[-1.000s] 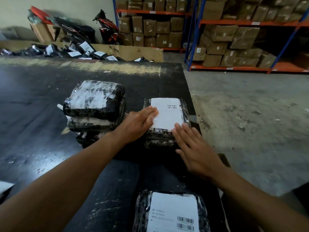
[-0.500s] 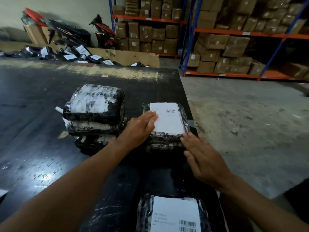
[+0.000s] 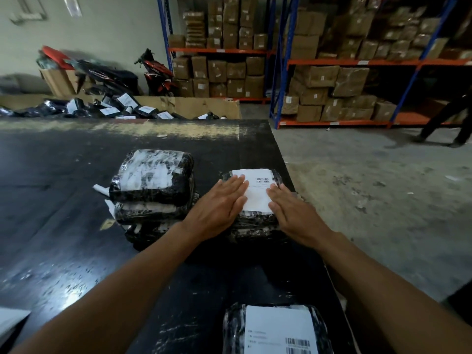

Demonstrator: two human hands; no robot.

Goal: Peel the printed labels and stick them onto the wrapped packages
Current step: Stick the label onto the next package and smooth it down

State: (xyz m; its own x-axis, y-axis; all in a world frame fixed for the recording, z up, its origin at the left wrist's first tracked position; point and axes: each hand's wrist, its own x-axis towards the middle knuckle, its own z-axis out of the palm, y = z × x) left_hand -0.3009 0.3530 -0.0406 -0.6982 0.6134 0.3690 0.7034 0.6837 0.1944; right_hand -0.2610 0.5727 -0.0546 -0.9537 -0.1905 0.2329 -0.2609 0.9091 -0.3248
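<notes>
Label (image 3: 256, 192) edges under 2 flat hands

From my remote feed the warehouse looked dim, glare pooled on the black table (image 3: 63, 200) at its near left, and shelving (image 3: 281, 60) beyond it bowed and blurred.
</notes>
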